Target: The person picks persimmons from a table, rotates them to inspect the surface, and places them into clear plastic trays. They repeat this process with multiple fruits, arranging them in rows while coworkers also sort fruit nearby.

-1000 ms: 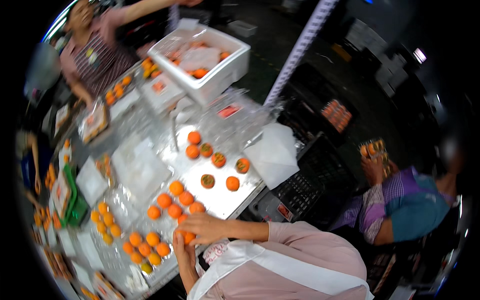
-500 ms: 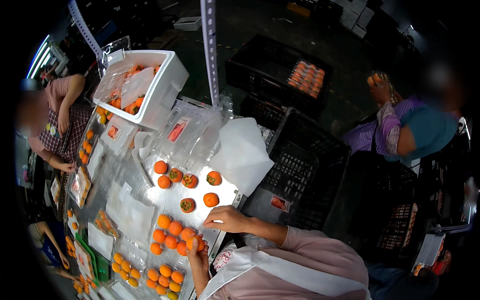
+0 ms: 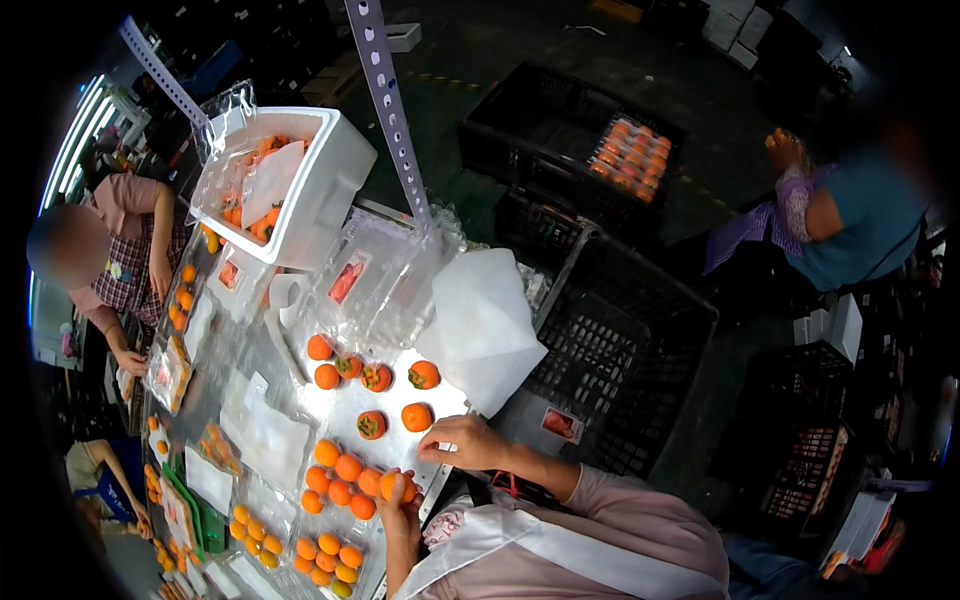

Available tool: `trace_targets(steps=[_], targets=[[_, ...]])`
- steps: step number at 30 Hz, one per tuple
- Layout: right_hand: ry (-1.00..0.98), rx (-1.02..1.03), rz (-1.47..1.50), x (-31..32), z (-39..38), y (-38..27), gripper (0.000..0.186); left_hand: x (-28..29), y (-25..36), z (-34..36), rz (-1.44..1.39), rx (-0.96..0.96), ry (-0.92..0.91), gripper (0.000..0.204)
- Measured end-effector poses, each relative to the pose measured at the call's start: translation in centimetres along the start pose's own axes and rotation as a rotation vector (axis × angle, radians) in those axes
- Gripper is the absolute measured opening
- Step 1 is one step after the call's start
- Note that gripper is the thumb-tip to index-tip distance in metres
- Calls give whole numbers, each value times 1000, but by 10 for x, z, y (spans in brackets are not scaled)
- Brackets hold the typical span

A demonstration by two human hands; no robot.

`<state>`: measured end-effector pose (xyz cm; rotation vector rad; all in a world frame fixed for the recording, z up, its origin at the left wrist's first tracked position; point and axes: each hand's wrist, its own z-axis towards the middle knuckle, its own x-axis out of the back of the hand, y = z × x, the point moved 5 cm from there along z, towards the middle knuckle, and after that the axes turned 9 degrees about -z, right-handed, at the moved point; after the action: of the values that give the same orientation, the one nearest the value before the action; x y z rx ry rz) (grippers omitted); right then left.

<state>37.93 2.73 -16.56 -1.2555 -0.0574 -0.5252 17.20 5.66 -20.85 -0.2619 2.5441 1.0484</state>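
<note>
My left hand grips an orange persimmon at the near edge of the steel table, beside rows of persimmons in a clear tray. My right hand hovers to the upper right of it, fingers loosely bent, holding nothing visible. Close to that hand lie a single persimmon and several others with green tops, loose on the metal. A white foam sheet lies beyond them. Smaller yellow-orange fruits sit in trays at the lower left.
Behind are stacked clear lids, a foam box of persimmons and a perforated post. Black crates stand right of the table, one holding a fruit tray. Co-workers are at left, lower left and right.
Since a second ago my right hand has lifted away from my left hand, which keeps a persimmon. The view has turned. The upper-left co-worker has lowered an arm; the right co-worker appears farther off.
</note>
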Motion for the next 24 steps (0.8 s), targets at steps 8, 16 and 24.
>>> trace_targets(steps=[8,16,24], targets=[[52,-81,-26,27,-3,18,16,0,-5,-6,41,-26,2,33],[748,-440,-5,202,-19,43,26,20,4,-20,-42,25,-142,37],[688,-232,-86,108,-47,-47,16,72,0,-46,-165,33,-163,26]])
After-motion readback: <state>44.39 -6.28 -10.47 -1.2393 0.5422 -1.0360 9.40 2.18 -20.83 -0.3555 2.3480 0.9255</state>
